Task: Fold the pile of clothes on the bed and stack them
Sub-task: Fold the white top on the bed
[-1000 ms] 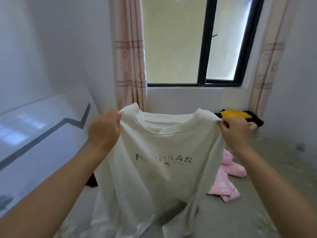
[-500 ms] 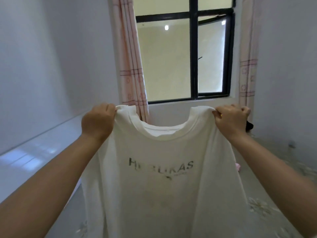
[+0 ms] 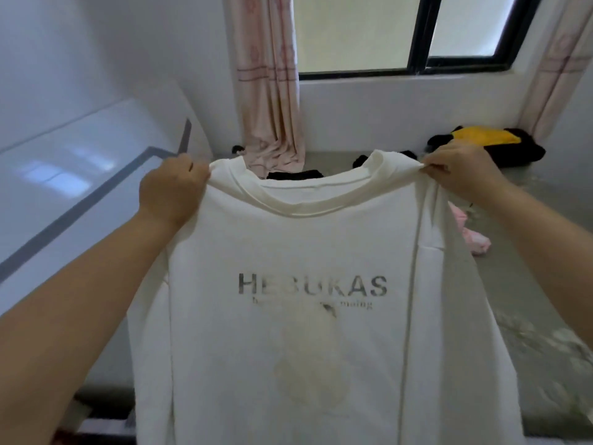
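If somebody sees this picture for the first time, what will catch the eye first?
First, the white shirt with dark lettering, held up in the middle by its shoulders: the left hand and the right hand each grip one. Behind, a yellow and black garment lies under the window, and a pink one at the right.

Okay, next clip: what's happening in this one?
A person is holding up a white sweatshirt by its shoulders, left hand gripping one shoulder and right hand pinching the other, so it hangs spread out with the printed lettering facing the camera. It is not yet folded. On the grey bed beyond lie more clothes: a pink garment, a black and yellow garment near the window, and dark pieces behind the collar.
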Motion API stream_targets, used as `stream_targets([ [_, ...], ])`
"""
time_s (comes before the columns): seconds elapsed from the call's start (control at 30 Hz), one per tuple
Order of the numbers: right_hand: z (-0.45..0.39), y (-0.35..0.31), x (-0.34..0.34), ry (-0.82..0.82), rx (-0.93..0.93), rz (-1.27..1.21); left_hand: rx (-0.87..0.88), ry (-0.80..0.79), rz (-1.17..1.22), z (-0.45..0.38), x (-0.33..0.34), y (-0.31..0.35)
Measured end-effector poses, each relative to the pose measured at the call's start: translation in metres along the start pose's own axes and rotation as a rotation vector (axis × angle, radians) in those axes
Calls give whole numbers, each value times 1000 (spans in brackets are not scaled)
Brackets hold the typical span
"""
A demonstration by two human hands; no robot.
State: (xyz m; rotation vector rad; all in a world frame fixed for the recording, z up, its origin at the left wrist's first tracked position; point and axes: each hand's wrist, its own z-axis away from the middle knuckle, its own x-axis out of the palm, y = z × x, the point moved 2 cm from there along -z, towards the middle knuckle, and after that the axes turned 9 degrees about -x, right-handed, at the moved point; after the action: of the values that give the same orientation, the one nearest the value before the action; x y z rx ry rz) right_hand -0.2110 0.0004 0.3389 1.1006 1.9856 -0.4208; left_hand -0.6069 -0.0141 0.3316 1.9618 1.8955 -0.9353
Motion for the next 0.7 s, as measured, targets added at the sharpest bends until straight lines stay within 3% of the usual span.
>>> stream_targets([
  [0.1, -31, 56, 89, -50, 24, -29, -51, -123, -16, -19, 98, 4],
  [0.2, -73, 121, 197, -190, 256, 5, -82, -245, -36, -60, 206, 17],
  [0.27, -99, 153, 275, -307, 445, 30, -191, -240, -130, -84, 283, 25],
  [0.33, -99, 153, 330, -451, 542, 10, -395, -433, -85, -84, 337, 44],
  [0.4, -82, 134, 398, -639, 463, -3, -469, -776, -50, -47, 399, 77],
  [0.5, -39, 90, 473, -876, 298, -86, -302, -1120, -99, 39, 453, 116],
  [0.6, -1, 57, 519, -1055, 208, -172, -268, -1348, -107, 106, 472, 126],
  [0.7, 25, 22, 551, -1106, 119, -237, -326, -1425, -80, 153, 477, 120],
])
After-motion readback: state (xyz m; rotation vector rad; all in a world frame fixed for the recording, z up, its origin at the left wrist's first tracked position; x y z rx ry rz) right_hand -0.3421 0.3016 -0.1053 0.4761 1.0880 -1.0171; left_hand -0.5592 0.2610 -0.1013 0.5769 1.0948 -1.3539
